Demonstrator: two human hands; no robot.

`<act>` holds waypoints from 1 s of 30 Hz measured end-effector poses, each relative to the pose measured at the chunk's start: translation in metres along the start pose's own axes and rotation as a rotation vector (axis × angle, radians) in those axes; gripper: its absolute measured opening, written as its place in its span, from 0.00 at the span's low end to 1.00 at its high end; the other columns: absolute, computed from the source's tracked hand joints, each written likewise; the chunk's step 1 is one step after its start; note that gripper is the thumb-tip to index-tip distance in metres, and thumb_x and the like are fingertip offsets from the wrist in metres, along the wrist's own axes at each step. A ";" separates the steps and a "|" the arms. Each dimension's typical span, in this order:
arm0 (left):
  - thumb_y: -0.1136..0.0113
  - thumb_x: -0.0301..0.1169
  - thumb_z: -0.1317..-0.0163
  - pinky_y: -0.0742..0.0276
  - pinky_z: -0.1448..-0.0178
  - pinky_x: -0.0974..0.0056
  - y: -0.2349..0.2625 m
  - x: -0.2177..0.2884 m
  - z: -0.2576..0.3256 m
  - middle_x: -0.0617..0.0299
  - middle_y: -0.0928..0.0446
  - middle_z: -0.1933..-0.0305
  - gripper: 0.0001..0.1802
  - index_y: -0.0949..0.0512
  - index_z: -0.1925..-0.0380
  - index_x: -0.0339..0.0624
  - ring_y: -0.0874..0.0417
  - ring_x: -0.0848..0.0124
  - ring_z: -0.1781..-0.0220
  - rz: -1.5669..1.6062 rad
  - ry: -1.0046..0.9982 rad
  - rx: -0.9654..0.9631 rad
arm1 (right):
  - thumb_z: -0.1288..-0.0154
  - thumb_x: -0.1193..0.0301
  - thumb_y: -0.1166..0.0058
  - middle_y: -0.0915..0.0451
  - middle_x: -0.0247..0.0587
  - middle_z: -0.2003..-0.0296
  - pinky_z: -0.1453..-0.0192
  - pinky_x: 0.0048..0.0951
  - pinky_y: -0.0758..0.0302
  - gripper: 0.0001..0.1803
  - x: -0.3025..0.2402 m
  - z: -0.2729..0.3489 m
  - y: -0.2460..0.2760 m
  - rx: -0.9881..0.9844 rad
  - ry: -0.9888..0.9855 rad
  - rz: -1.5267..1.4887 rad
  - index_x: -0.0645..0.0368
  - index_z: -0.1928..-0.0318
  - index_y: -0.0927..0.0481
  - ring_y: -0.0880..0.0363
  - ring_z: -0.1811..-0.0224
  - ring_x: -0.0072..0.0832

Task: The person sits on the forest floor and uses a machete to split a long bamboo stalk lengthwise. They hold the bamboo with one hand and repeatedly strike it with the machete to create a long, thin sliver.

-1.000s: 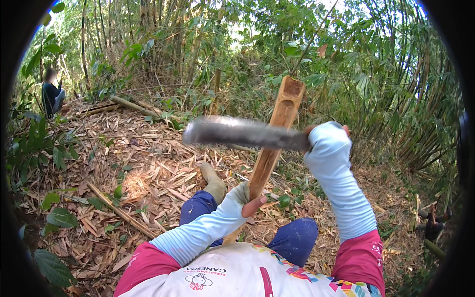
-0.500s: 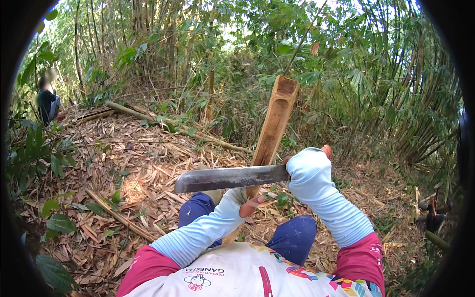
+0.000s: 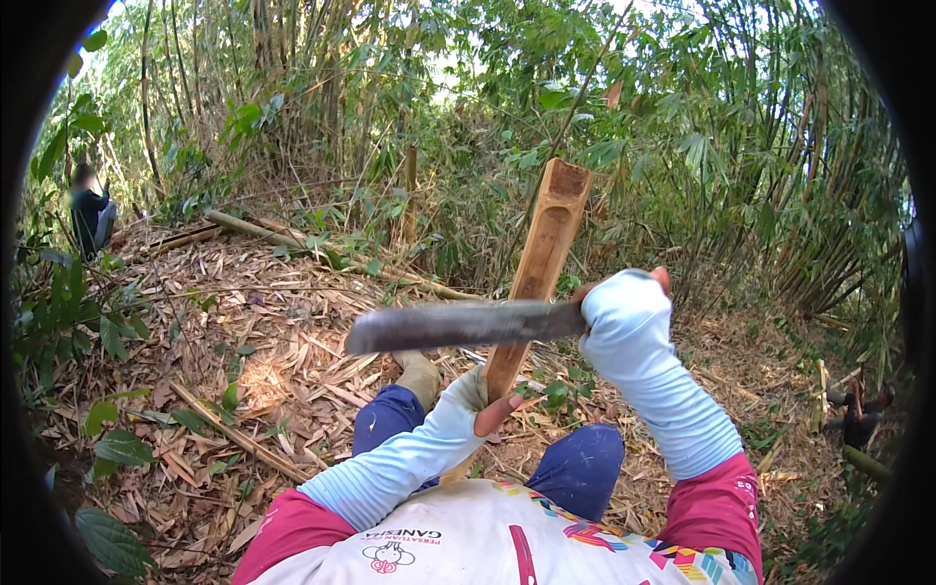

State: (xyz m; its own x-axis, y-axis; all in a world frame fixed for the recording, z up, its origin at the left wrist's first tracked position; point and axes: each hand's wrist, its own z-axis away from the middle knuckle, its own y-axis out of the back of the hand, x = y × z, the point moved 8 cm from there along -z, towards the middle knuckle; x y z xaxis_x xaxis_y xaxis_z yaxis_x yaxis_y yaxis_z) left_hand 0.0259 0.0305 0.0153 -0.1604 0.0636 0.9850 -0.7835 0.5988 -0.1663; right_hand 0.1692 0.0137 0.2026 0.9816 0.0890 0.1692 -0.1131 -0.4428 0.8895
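- The left hand (image 3: pixel 485 398), in a pale blue striped sleeve that covers most of it, is wrapped around the lower part of a split bamboo piece (image 3: pixel 539 265); the thumb tip shows just right of the wood.
- The bamboo piece stands tilted, its top leaning to the far right and its hollow inner face turned toward the camera. It rises from between the person's knees in the middle of the scene.
- The right hand (image 3: pixel 624 310), also sleeved, is clenched around the handle of a long dark blade (image 3: pixel 458 326), with a fingertip showing at the far side.
- The blade lies nearly level, pointing left, and crosses in front of the bamboo piece about midway up; whether the edge touches the wood cannot be told.
- Near the lower edge are the person's blue trousers (image 3: pixel 583 466) and a white shirt with pink sleeves, which bears a small round emblem on the left and colourful patterned stripes on the right.
- The ground (image 3: pixel 244 370) is covered with dry leaves and bamboo husks.
- Far left, another person (image 3: pixel 91 213) in dark clothing sits among the bamboo stems.
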 end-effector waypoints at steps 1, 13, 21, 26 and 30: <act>0.33 0.34 0.35 0.28 0.70 0.72 -0.002 0.004 0.001 0.69 0.22 0.67 0.22 0.27 0.45 0.39 0.25 0.81 0.70 -0.003 -0.001 -0.003 | 0.54 0.69 0.37 0.18 0.40 0.76 0.54 0.59 0.26 0.06 0.011 -0.005 0.007 -0.019 -0.070 0.014 0.49 0.71 0.16 0.16 0.66 0.42; 0.33 0.33 0.36 0.34 0.71 0.73 -0.012 0.007 -0.001 0.73 0.26 0.73 0.19 0.27 0.50 0.40 0.28 0.82 0.74 0.065 -0.063 0.008 | 0.54 0.70 0.38 0.19 0.42 0.77 0.58 0.54 0.24 0.04 0.019 0.002 0.037 0.227 -0.041 0.068 0.51 0.74 0.17 0.17 0.68 0.45; 0.33 0.34 0.35 0.30 0.69 0.73 -0.010 -0.005 -0.002 0.70 0.22 0.67 0.20 0.26 0.48 0.39 0.25 0.82 0.69 0.040 -0.064 -0.020 | 0.51 0.67 0.39 0.19 0.41 0.76 0.57 0.46 0.25 0.05 0.017 0.007 0.000 -0.037 -0.088 0.196 0.52 0.73 0.17 0.17 0.68 0.43; 0.34 0.32 0.35 0.31 0.66 0.74 -0.018 0.004 0.004 0.71 0.22 0.67 0.15 0.26 0.52 0.41 0.25 0.82 0.68 0.051 0.021 -0.064 | 0.54 0.71 0.39 0.19 0.41 0.76 0.56 0.48 0.25 0.06 0.031 -0.003 0.052 0.248 -0.115 0.005 0.49 0.71 0.16 0.18 0.67 0.43; 0.34 0.31 0.34 0.32 0.66 0.75 -0.019 0.003 0.002 0.71 0.22 0.67 0.13 0.26 0.55 0.42 0.25 0.83 0.68 0.117 0.025 -0.069 | 0.52 0.70 0.38 0.19 0.44 0.76 0.55 0.47 0.24 0.04 0.022 0.003 0.017 0.022 -0.100 0.249 0.51 0.72 0.16 0.17 0.68 0.41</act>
State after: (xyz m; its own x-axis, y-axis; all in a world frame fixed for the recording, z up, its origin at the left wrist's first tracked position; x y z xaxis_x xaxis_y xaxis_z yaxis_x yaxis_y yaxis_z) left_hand 0.0390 0.0178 0.0216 -0.2329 0.1556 0.9600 -0.7168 0.6397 -0.2776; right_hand 0.1888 0.0056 0.2205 0.9344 -0.1127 0.3379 -0.3505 -0.4597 0.8160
